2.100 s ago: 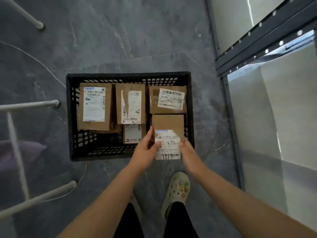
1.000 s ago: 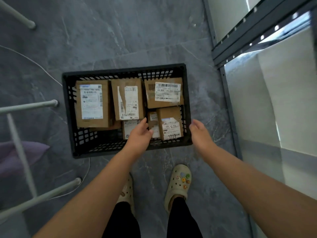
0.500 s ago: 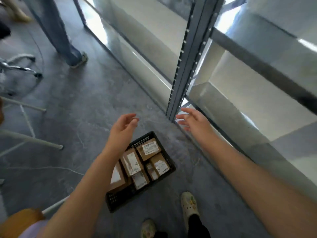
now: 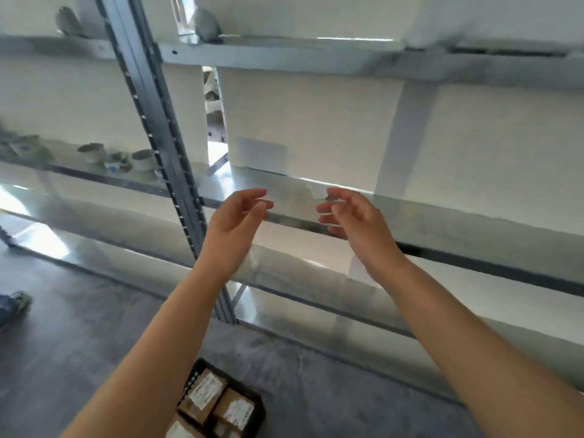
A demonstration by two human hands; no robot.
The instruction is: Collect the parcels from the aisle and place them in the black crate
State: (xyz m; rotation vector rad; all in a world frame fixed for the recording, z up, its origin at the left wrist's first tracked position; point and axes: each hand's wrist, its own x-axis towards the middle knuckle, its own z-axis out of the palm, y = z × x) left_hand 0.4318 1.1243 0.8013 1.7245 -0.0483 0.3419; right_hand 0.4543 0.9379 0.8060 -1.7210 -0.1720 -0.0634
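The black crate (image 4: 257, 403) sits on the grey floor at the bottom of the head view, partly cut off by the frame edge and my left forearm. Several brown cardboard parcels (image 4: 207, 395) with white labels lie inside it. My left hand (image 4: 235, 219) and my right hand (image 4: 354, 216) are raised in front of a metal shelf, far above the crate. Both hands face each other with relaxed, slightly bent fingers and hold nothing.
A grey metal shelving unit (image 4: 177, 172) fills the view ahead, its upright post left of my hands. Large white boxes (image 4: 309, 121) stand on the shelves. Small ceramic bowls (image 4: 91, 151) sit on the left shelf. Another person's shoe (image 4: 14, 303) shows at the left edge.
I let go of the last parcel in the crate. My view swung up from the crate to the shelves, and both hands rose, empty, to shelf height.
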